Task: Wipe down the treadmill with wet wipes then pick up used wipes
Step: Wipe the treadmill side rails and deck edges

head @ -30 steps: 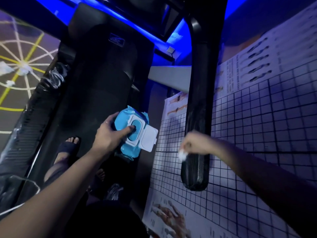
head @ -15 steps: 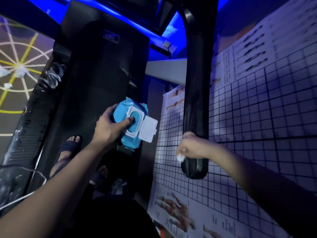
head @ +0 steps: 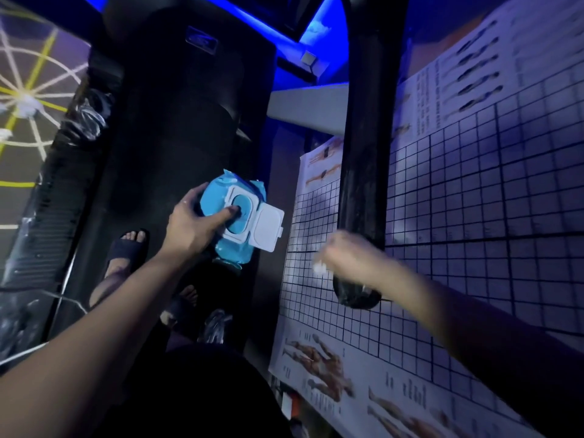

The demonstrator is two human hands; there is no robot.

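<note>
- Left hand (head: 196,226), centre frame, grips the blue wipes pack (head: 218,197), thumb in its opening, lid flipped open, over the treadmill belt (head: 177,121).
- Right hand (head: 344,254), blurred, curls around a white wipe (head: 319,267) before the black handrail (head: 360,184).
- Grid poster (head: 474,216) fills the right.

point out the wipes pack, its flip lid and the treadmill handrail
wipes pack (head: 216,197): head view, blue wrapper left of the opening.
flip lid (head: 269,226): head view, middle of the open white flap.
treadmill handrail (head: 363,184): head view, mid-length of the black bar.
</note>
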